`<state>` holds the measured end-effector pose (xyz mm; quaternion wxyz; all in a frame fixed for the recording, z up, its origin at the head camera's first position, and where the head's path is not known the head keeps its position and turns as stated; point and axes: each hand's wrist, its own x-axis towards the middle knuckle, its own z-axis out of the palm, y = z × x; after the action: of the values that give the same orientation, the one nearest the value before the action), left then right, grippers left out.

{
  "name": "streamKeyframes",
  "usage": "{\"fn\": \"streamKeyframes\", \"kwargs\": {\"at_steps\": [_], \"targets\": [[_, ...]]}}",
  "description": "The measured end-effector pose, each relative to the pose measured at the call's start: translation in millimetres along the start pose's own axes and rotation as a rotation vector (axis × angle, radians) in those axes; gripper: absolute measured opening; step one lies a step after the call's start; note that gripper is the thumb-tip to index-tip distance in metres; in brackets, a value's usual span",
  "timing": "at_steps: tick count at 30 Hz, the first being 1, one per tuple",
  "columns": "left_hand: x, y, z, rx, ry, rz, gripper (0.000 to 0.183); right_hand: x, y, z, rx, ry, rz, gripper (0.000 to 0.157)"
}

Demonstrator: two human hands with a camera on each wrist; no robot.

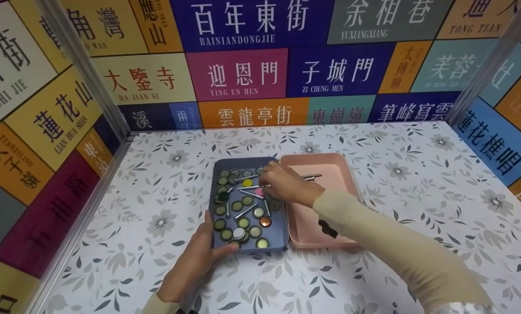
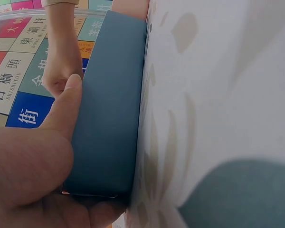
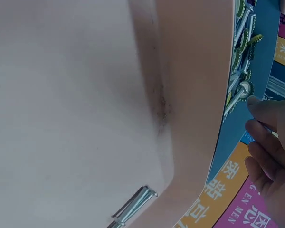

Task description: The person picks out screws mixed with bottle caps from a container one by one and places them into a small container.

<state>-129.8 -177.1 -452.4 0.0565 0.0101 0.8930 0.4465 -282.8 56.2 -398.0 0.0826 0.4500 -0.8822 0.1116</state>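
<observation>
My left hand point(image 1: 199, 244) holds the front left corner of a blue tray point(image 1: 282, 237), thumb at the front rim and fingers along the side. The tray holds several bottle caps point(image 1: 243, 222), mostly with their greenish insides up, and silver screws point(image 1: 246, 211) strewn among them. Over its back right part is my right hand point(image 1: 286, 183), palm down with fingers bent. In the right wrist view, a fingertip of that hand point(image 3: 275, 147) is right at a round silver end among the screws. I cannot tell whether it pinches anything.
A pink tray point(image 1: 312, 226) stands against the blue tray's right side. Silver screws point(image 1: 314, 176) lie together at its back, partly behind my right hand. A floral cloth point(image 1: 155, 196) covers the table. Panels with Chinese lettering point(image 1: 238, 74) wall in the back and sides.
</observation>
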Motion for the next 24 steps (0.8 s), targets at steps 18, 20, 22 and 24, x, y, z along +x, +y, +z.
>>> {"fn": "streamKeyframes", "kwargs": {"at_steps": [18,20,22,24], "targets": [[-0.5,-3.1,1.9,-0.011,0.012,0.043,0.123,7.2,-15.9,14.8,-0.108,-0.017,-0.113,0.008],[-0.7,-3.4,1.4,-0.009,0.012,0.050,0.122,7.0,-17.5,17.2,-0.105,-0.017,-0.118,0.009],[-0.7,-3.1,0.7,0.001,0.011,0.060,0.122,7.3,-19.0,19.5,-0.111,-0.019,-0.124,0.009],[-0.5,-2.4,0.1,0.013,0.014,0.071,0.123,7.9,-19.6,21.8,-0.120,-0.023,-0.128,0.010]]}}
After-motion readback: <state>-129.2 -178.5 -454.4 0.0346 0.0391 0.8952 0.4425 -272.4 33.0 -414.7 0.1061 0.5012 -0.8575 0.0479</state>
